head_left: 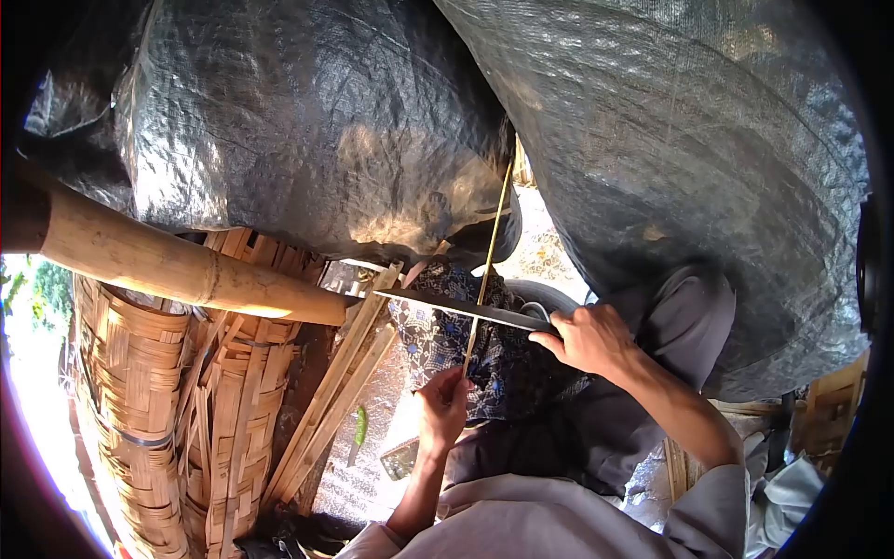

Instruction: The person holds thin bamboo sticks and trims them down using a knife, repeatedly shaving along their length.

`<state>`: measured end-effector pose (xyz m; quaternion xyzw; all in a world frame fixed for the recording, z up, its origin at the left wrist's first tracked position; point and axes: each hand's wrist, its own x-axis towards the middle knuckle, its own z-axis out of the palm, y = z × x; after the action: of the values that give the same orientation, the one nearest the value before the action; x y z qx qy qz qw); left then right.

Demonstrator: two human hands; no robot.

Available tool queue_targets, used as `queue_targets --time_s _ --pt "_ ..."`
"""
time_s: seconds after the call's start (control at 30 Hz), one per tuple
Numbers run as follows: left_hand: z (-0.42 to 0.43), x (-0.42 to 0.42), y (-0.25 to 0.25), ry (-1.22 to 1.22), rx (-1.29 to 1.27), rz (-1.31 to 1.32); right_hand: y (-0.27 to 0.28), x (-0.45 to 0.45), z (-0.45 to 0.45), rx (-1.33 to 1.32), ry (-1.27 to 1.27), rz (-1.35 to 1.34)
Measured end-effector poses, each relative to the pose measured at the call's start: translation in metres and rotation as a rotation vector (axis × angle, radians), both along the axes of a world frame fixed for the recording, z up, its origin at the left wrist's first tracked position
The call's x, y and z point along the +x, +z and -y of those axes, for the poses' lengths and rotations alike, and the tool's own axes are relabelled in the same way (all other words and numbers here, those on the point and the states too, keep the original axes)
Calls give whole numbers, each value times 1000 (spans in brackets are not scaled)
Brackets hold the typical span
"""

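My right hand (596, 341) is closed around the handle of a long knife (456, 306), whose blade points left. The blade crosses a thin bamboo strip (491, 244) at about its middle. My left hand (444, 402) pinches the near end of that strip, below the blade. From there the strip runs up and away between two dark sheets. A dark patterned cloth (494, 391) lies over my lap beneath the strip and the knife. Whether the blade's edge touches the strip, I cannot tell.
A thick bamboo pole (177, 265) juts in from the left. Below it stand woven bamboo baskets (135, 373) and split bamboo slats (331, 401). Large dark plastic sheets (307, 121) bulge across the top. A small green object (360, 426) lies on the ground.
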<state>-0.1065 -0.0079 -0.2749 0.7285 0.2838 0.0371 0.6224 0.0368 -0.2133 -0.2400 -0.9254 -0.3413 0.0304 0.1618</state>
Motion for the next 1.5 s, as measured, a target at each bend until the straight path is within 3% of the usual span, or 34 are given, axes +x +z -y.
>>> queue_targets --time_s 0.17,0.23,0.47,0.7,0.9,1.1,1.23,1.3,1.4,1.43,1.5 --pt "-3 8 -4 -16 -100 -81 -6 -10 0 35 89 -29" --pt "2 10 -2 8 31 -28 -7 -11 -1 28 98 21" --pt "2 22 8 -6 121 -43 14 6 -3 -1 77 20" --pt "-3 39 11 -27 28 52 45 65 -16 -119 312 147" --pt "-6 48 25 5 16 11 13 55 -16 29 237 -26" --pt "6 54 36 -24 123 -80 14 63 -9 -7 178 131" --pt "8 52 32 -10 28 -20 -8 70 -5 36 123 210" --pt "11 51 32 -27 23 -36 -1 72 -3 39 129 125" --pt "4 50 13 -68 73 -57 6 70 -12 -168 125 -15" --pt "11 52 22 -43 107 -166 6 67 -13 -40 130 -77" --pt "4 48 5 -51 107 -191 5 59 -24 -73 155 -83"
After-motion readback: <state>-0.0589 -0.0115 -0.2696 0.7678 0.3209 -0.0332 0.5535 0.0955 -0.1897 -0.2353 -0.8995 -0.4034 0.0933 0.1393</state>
